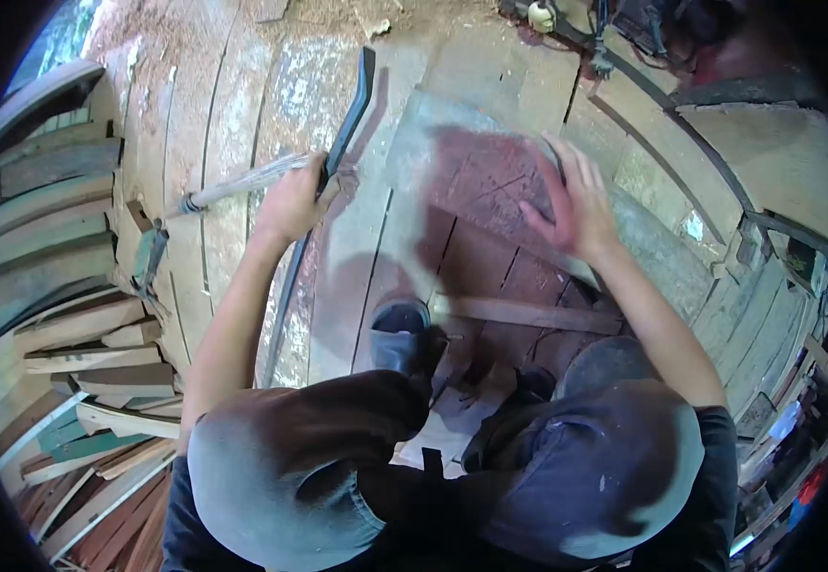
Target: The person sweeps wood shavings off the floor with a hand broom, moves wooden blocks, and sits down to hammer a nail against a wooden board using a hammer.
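Observation:
My left hand (288, 202) is closed around a long dark pry bar (349, 114) with a bent upper end, which slants down toward my left knee. A pale wooden handle (247, 179) runs out to the left from the same hand, and its inner end is hidden by the fingers. My right hand (581, 208) is open, thumb apart from the fingers, over a wide worn board (476, 172) that lies across the floor planks. Between my feet and this board lies a narrow wooden strip (528, 313).
A boot (399, 334) stands on the plank floor (233, 124), which has sawdust on it. Stacked timber (47, 205) and loose offcuts (100, 362) fill the left side. A greenish metal tool (150, 255) lies beside the stack. Machinery (647, 24) stands at the upper right.

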Motion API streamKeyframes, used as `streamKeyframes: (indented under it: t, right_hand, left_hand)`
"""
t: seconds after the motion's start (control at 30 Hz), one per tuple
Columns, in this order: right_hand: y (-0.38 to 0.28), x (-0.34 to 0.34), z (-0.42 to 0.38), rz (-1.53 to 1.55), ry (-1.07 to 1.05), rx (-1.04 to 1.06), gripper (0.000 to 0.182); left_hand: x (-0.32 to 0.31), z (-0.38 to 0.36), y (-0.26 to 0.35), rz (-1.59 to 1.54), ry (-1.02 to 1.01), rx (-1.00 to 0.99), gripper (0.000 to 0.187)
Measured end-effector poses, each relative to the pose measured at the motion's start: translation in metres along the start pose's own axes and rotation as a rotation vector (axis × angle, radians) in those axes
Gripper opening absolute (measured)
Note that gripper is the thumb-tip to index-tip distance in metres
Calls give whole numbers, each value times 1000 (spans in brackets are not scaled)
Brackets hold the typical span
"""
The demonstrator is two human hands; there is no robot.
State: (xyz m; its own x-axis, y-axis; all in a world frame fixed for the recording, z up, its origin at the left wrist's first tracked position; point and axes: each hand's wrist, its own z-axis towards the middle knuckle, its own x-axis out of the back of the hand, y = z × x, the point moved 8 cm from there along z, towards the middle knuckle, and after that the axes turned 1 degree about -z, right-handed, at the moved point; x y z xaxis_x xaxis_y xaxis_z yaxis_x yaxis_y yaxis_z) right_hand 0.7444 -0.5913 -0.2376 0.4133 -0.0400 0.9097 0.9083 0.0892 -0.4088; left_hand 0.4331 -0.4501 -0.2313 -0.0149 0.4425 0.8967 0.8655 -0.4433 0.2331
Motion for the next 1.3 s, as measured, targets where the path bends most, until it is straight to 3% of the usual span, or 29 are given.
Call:
streamKeyframes:
  t: [0.13, 0.17, 0.27, 0.47, 0.53, 0.63, 0.7, 0.73, 0.77, 0.83, 0.9, 1.0, 1.1, 1.3]
  right_hand:
    - [0, 0, -4, -9, 2, 36, 74]
    - [0, -1, -4, 13, 0, 37, 74]
    - [0, 0, -4, 37, -5, 37, 73]
    - [-3, 0, -2, 36, -35, 32, 72]
    - [-2, 2, -1, 10, -17, 30, 72]
    - [-3, 6, 0, 24, -21, 19, 73]
    - [-2, 6, 2, 37, -7, 34, 73]
    - [-2, 5, 0, 50, 3, 35, 73]
    - [-3, 5, 0, 54, 2, 43, 73]
    - [-1, 4, 1, 54, -9, 12, 70]
    - [0, 3, -1, 43, -18, 4, 69]
    - [-2, -1, 1, 16, -27, 16, 66]
    - [-4, 0, 2, -18, -48, 25, 64]
    - [-13, -2, 6, -30, -62, 47, 64]
  left_hand:
    - [-19, 25, -6, 174, -189, 36, 47]
    - [-19, 30, 3, 260, -207, -60, 51]
    - [-30, 38, 9, 496, -307, -74, 52]
    - [-48, 41, 5, 436, -359, 0, 57]
    - [-41, 35, 15, 402, -232, -73, 43]
    - [-16, -28, 3, -78, 15, 53, 27]
    - [-36, -126, -17, -441, -29, 293, 18]
    - [-40, -181, -5, -506, 109, 517, 17]
    - [-32, -219, 20, -506, 51, 570, 18]
    - [13, -238, 77, -437, -93, 558, 21]
    - [83, -204, 133, -339, -220, 489, 25]
    - [114, -202, 156, -289, -314, 441, 29]
    - [57, -245, 133, -384, -324, 457, 34]
    - [-131, -359, 106, -538, -405, 537, 44]
